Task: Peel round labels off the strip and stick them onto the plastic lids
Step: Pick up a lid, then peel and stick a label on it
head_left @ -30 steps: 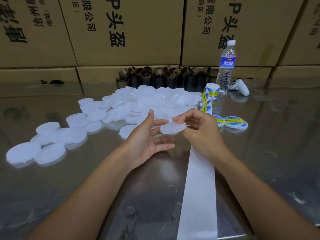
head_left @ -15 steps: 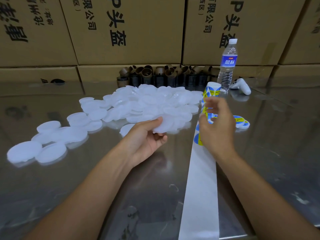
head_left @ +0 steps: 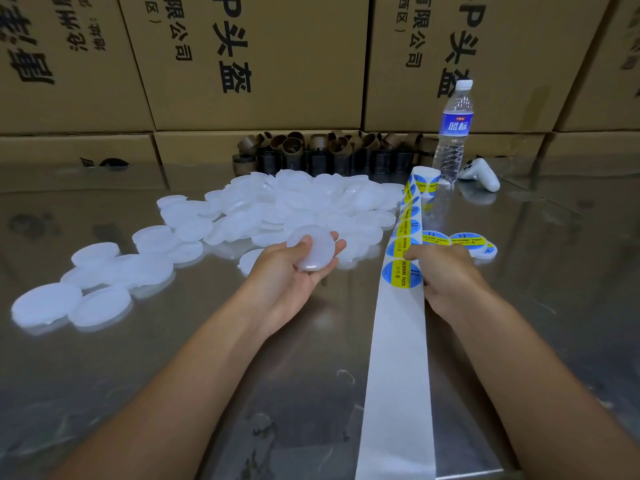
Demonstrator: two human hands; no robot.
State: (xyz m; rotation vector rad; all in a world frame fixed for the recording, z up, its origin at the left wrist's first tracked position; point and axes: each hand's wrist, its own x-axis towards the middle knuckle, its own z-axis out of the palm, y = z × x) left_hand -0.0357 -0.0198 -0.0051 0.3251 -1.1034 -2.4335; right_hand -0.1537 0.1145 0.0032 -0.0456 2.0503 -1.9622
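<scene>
My left hand [head_left: 294,271], palm up, holds a white plastic lid [head_left: 313,247], thumb curled over its top. A white backing strip [head_left: 398,358] runs from the table's front edge up to a label roll [head_left: 424,180]; round blue and yellow labels [head_left: 401,275] sit on its far part. At the strip's right edge my right hand [head_left: 446,275] grips it, fingertips on a label. Behind my left hand lies a big heap of bare white lids [head_left: 294,202]. Labelled lids [head_left: 467,240] lie just beyond my right hand.
More loose lids [head_left: 69,303] spread to the left on the shiny metal table [head_left: 173,375]. A water bottle [head_left: 453,133], a white controller [head_left: 483,173] and a cluster of brown cardboard cores [head_left: 329,150] stand at the back. Cardboard boxes [head_left: 259,57] wall off the far side.
My right hand let go of the lid, went to the strip and came down onto a label. My left hand took the lid alone and turned it up in its palm.
</scene>
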